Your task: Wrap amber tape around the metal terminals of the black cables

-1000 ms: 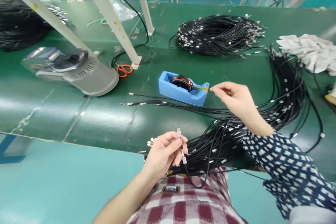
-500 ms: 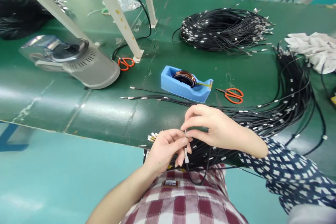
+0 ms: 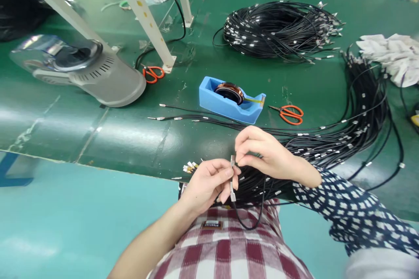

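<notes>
My left hand (image 3: 209, 179) pinches a thin black cable (image 3: 247, 228) near its end, thumb against fingers. The cable's silvery end (image 3: 232, 160) points up above the fingertips. A white label (image 3: 232, 193) is on the cable just below the hand, and the cable loops down before the checked apron. My right hand (image 3: 262, 153) is closed in a pinch right beside the silvery end; what its fingertips hold, if anything, I cannot make out. Below both hands a bundle of black cables (image 3: 250, 187) runs over the table's front edge.
On the green table (image 3: 137, 139) stand a blue tape dispenser (image 3: 225, 102), orange scissors (image 3: 290, 114), a second orange pair (image 3: 153, 74) and a grey machine (image 3: 108, 78). Behind lies a coil of cables (image 3: 278, 30); a long cable bundle (image 3: 366, 109) curves along the right, near white cloth (image 3: 393, 56).
My right fingertips have moved slightly right, off the cable end, which now shows more above my left fingers. The left hand keeps its pinch. The view has shifted a little.
</notes>
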A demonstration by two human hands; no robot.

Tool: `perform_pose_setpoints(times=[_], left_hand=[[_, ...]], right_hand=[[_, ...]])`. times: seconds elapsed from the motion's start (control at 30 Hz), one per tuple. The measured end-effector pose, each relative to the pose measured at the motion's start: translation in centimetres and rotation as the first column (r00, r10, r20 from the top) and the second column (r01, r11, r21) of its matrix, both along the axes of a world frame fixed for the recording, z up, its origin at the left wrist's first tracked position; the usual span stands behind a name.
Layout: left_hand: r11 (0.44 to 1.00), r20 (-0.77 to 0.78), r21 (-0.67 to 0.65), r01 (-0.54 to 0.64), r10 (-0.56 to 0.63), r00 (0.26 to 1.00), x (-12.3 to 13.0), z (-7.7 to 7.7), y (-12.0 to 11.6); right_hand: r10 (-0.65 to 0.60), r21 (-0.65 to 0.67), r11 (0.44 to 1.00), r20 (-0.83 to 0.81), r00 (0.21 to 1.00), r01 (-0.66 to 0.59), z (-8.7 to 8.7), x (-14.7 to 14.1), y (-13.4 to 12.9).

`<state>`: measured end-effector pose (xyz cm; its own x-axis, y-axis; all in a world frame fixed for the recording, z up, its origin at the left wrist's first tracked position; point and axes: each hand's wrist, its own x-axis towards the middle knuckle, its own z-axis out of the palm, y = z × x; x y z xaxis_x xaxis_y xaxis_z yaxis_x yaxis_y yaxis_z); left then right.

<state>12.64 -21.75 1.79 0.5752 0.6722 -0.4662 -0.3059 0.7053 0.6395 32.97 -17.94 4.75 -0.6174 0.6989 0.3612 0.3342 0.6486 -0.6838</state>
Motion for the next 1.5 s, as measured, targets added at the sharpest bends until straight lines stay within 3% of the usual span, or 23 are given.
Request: perform_pose_setpoints(times=[0.1, 0.2, 0.37, 0.5, 0.6, 0.67, 0.73, 0.77, 0.8, 0.87, 0.97, 1.03, 1.17, 1.27, 1.33, 1.37, 1.4, 1.5], left_hand=[[1.000, -0.004, 0.000, -0.023, 0.023, 1.000, -0.2, 0.0, 0.1], [0.999, -0.021, 0.006, -0.032, 0.033, 0.999, -0.3, 0.0, 0.1], [0.998, -0.032, 0.020, -0.063, 0.064, 0.997, -0.2, 0.0, 0.1], [0.995, -0.075, 0.063, -0.076, 0.081, 0.994, -0.3, 0.1, 0.0], [0.988, -0.163, 0.126, -0.085, 0.105, 0.981, -0.3, 0.0, 0.0], [0.978, -0.209, 0.188, -0.094, 0.134, 0.969, -0.3, -0.1, -0.1], [0.967, -0.207, 0.235, -0.101, 0.151, 0.967, -0.2, -0.2, -0.1], [0.963, -0.192, 0.248, -0.107, 0.157, 0.969, -0.1, -0.3, -0.1], [0.961, -0.175, 0.252, -0.115, 0.162, 0.971, -0.1, -0.4, -0.1], [0.961, -0.156, 0.244, -0.127, 0.168, 0.973, 0.1, -0.4, -0.1], [0.982, -0.138, 0.164, -0.096, 0.120, 0.983, 0.2, -0.3, 0.0], [0.994, -0.108, 0.087, -0.062, 0.071, 0.992, 0.2, -0.2, 0.0], [0.999, -0.055, -0.006, -0.036, 0.036, 0.998, 0.2, 0.0, 0.3], [0.998, -0.056, -0.032, -0.061, 0.059, 0.997, 0.3, -0.1, 0.4], [0.996, -0.102, 0.008, -0.085, 0.085, 0.991, 0.5, -0.3, 0.2], [0.995, -0.141, 0.050, -0.090, 0.097, 0.985, 0.6, -0.3, 0.1], [0.991, -0.186, 0.102, -0.089, 0.107, 0.977, 0.7, -0.4, 0.0], [0.965, -0.314, 0.258, -0.038, 0.121, 0.942, 1.1, -0.3, -0.4]], right_hand=[[-0.080, -0.129, 0.989, -0.115, 0.990, 0.065, 0.1, 0.7, -0.4], [-0.168, -0.167, 0.975, -0.113, 0.979, 0.148, -0.4, 1.3, -0.6], [-0.194, -0.172, 0.966, -0.004, 0.981, 0.190, -1.6, 1.0, -1.2], [-0.246, -0.175, 0.953, 0.037, 0.968, 0.249, -1.7, 0.2, -1.5], [-0.349, -0.107, 0.928, 0.091, 0.933, 0.358, -1.7, 1.8, -0.7], [-0.529, 0.032, 0.845, 0.185, 0.828, 0.533, -2.3, 4.5, 0.4], [-0.718, 0.232, 0.690, 0.344, 0.605, 0.686, -3.3, 8.0, 1.6], [-0.750, 0.305, 0.637, 0.459, 0.477, 0.708, -3.9, 9.8, 2.1], [-0.740, 0.342, 0.618, 0.558, 0.376, 0.708, -4.4, 11.3, 2.5], [-0.713, 0.350, 0.635, 0.609, 0.348, 0.689, -5.4, 13.5, 2.8], [-0.660, 0.335, 0.698, 0.644, 0.386, 0.633, -6.1, 14.6, 2.8], [-0.643, 0.282, 0.703, 0.645, 0.414, 0.653, -6.2, 14.6, 3.1], [-0.656, 0.001, 0.625, 0.542, 0.525, 0.781, -5.6, 14.8, 3.8], [-0.672, -0.235, 0.575, 0.409, 0.617, 0.783, -4.4, 14.4, 3.0], [-0.700, -0.514, 0.535, 0.175, 0.692, 0.671, -3.4, 13.3, 1.7], [-0.690, -0.618, 0.539, 0.064, 0.721, 0.572, -2.8, 12.5, 0.8], [-0.672, -0.673, 0.552, -0.008, 0.740, 0.493, -2.3, 11.7, 0.0], [-0.542, -0.782, 0.534, -0.026, 0.840, 0.321, -1.2, 9.3, -2.4]])
